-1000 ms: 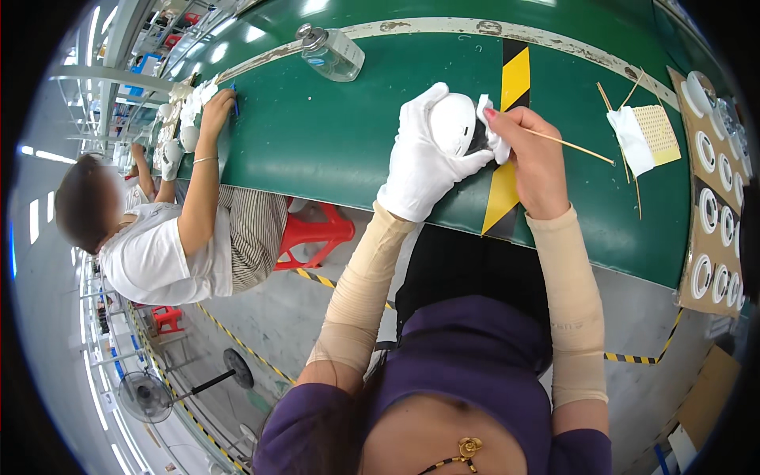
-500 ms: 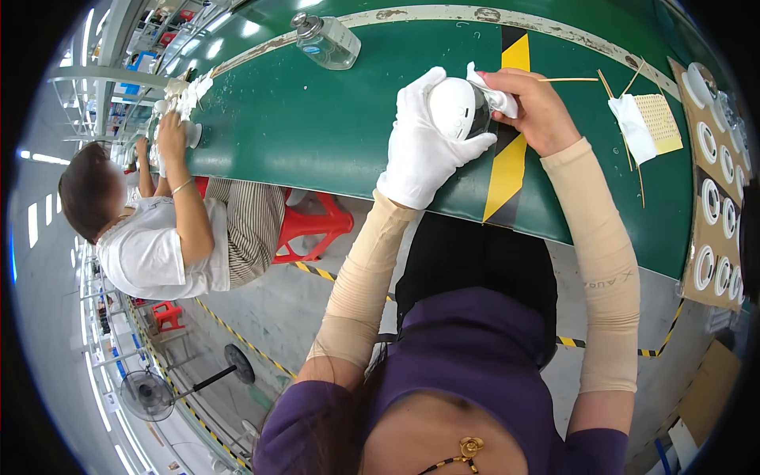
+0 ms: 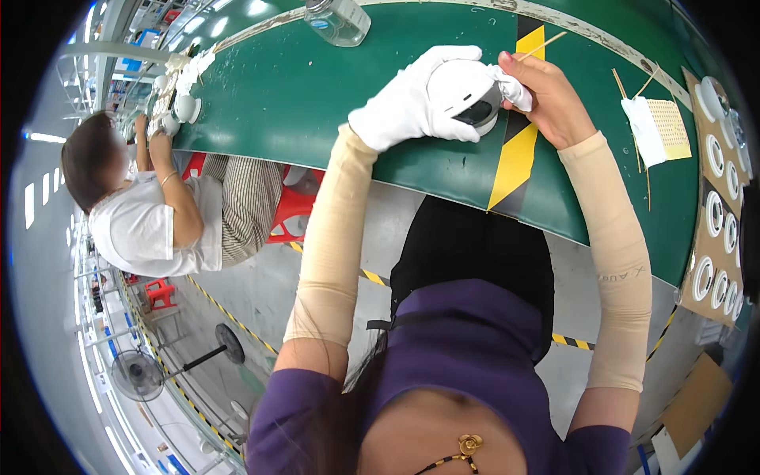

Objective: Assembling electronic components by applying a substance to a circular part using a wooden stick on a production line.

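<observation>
My left hand (image 3: 412,99), in a white glove, grips a rounded white plastic device (image 3: 459,84) with a dark glossy panel (image 3: 480,111). It is held above the green table, close to the black-and-yellow tape. My bare right hand (image 3: 550,95) pinches a bunched white cloth (image 3: 513,89) against the device's right side. A thin wooden stick (image 3: 543,46) juts up and right from the same fingers. The glove hides the device's left side, and the fingers cover part of the cloth.
A clear bottle (image 3: 339,22) stands at the table's far edge. To the right lie thin sticks (image 3: 649,190), a white cloth (image 3: 644,131) and a yellow dotted pad (image 3: 671,128). Beyond them is a cardboard sheet (image 3: 697,265) with white rings. A co-worker (image 3: 142,214) sits at left, handling white parts.
My left hand has turned the device, so its dark panel now faces lower right. My right hand and the stick have shifted with it. The whole view has moved slightly.
</observation>
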Motion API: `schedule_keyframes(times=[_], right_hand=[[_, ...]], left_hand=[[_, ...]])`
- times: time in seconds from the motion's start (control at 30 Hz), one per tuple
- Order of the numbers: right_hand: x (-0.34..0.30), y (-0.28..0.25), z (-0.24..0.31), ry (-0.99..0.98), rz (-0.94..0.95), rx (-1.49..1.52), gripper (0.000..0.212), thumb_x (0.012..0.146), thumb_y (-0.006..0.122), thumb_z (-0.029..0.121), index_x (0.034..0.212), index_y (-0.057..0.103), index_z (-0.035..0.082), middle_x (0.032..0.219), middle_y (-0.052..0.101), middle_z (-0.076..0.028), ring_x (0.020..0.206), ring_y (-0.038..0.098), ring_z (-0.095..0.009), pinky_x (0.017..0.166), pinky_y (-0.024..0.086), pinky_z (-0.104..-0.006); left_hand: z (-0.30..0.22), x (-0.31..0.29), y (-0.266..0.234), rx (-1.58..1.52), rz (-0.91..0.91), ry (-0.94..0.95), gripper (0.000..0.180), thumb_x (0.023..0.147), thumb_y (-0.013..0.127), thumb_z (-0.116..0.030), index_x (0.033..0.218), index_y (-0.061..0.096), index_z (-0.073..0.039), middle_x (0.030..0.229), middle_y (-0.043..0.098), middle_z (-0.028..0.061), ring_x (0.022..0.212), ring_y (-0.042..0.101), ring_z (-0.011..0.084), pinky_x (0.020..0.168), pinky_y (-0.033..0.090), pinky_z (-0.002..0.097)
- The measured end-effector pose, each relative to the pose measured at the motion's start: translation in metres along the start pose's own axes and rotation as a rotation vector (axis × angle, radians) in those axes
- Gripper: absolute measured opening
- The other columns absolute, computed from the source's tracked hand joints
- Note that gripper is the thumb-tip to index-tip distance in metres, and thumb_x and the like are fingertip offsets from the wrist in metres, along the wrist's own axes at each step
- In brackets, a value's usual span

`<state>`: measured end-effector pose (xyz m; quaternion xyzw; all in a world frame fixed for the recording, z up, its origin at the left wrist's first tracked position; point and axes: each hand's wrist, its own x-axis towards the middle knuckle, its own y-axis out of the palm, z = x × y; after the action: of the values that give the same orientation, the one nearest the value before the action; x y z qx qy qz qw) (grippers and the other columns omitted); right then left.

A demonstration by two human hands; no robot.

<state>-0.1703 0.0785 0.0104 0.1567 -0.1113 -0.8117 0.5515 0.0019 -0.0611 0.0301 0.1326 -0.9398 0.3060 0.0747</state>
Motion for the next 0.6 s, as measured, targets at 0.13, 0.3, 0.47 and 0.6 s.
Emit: schedule_keyframes(times=[0.13, 0.3, 0.47, 0.6], right_hand=[[-0.010, 0.004, -0.016, -0.139, -0.046, 0.014, 0.026, 0.096, 0.063, 0.029, 0.093, 0.062, 0.003, 0.086, 0.061, -0.001, 0.075, 0.055, -0.008, 0.067, 0.047, -0.0233], [-0.022, 0.016, -0.033, -0.264, -0.105, 0.124, 0.022, 0.096, 0.063, 0.024, 0.092, 0.062, 0.002, 0.087, 0.061, -0.002, 0.079, 0.054, -0.008, 0.072, 0.044, -0.0239], [-0.027, 0.024, -0.040, -0.355, -0.186, 0.083, 0.021, 0.094, 0.066, 0.021, 0.088, 0.063, 0.002, 0.086, 0.060, 0.000, 0.078, 0.053, -0.007, 0.072, 0.042, -0.0227], [-0.032, 0.032, -0.039, -0.365, -0.235, 0.031, 0.022, 0.094, 0.065, 0.021, 0.087, 0.062, 0.001, 0.083, 0.059, 0.001, 0.078, 0.052, -0.006, 0.071, 0.041, -0.0219]], left_hand=[[0.004, 0.000, -0.006, -0.070, 0.072, 0.008, 0.101, 0.056, 0.095, -0.023, 0.140, 0.042, -0.006, 0.127, 0.057, 0.0067, 0.119, 0.055, 0.0178, 0.103, 0.044, 0.0315], [0.001, -0.007, 0.007, 0.034, -0.059, 0.020, 0.098, 0.059, 0.093, -0.019, 0.142, 0.041, -0.007, 0.127, 0.057, 0.0066, 0.118, 0.054, 0.0182, 0.104, 0.043, 0.0315], [0.009, 0.001, 0.009, 0.207, -0.036, 0.156, 0.083, 0.063, 0.087, -0.036, 0.130, 0.049, -0.007, 0.125, 0.056, 0.0127, 0.120, 0.052, 0.0271, 0.104, 0.040, 0.0364], [0.004, 0.001, 0.010, 0.536, -0.086, 0.386, 0.060, 0.071, 0.080, -0.040, 0.118, 0.058, -0.010, 0.116, 0.059, 0.0114, 0.119, 0.050, 0.0312, 0.108, 0.033, 0.0421]])
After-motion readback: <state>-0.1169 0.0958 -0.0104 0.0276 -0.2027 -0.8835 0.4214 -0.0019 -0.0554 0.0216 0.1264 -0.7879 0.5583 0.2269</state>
